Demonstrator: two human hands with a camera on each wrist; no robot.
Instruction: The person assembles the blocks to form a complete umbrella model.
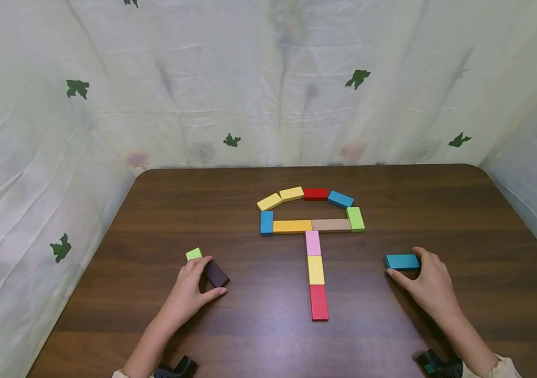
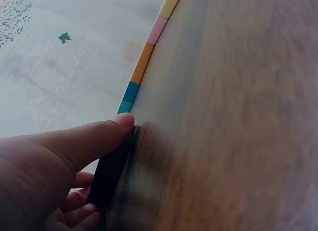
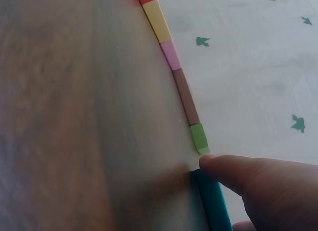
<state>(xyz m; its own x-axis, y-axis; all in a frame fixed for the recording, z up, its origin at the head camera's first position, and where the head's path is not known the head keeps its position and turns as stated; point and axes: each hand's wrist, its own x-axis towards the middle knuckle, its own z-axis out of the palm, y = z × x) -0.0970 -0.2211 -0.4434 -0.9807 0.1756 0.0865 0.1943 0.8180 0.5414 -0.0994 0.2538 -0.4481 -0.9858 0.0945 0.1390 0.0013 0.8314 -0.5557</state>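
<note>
On the left of the table in the head view, my left hand (image 1: 192,286) holds a dark block (image 1: 216,273) between thumb and fingers. A light green block (image 1: 194,253) shows just beyond those fingers. The left wrist view has the thumb across the top of the dark block (image 2: 110,171), close over the wood. Over on the right, my right hand (image 1: 431,281) grips a blue block (image 1: 402,262) by its right part, thumb on the near side and fingers on the far side. That blue block (image 3: 213,198) appears beneath the thumb in the right wrist view.
Between the hands, a column of pink (image 1: 313,243), yellow (image 1: 316,270) and red (image 1: 318,302) blocks runs toward me. Beyond it, a closed outline of several blocks includes an orange block (image 1: 292,227) and a tan block (image 1: 331,225). A white patterned curtain (image 1: 259,94) hangs behind the table.
</note>
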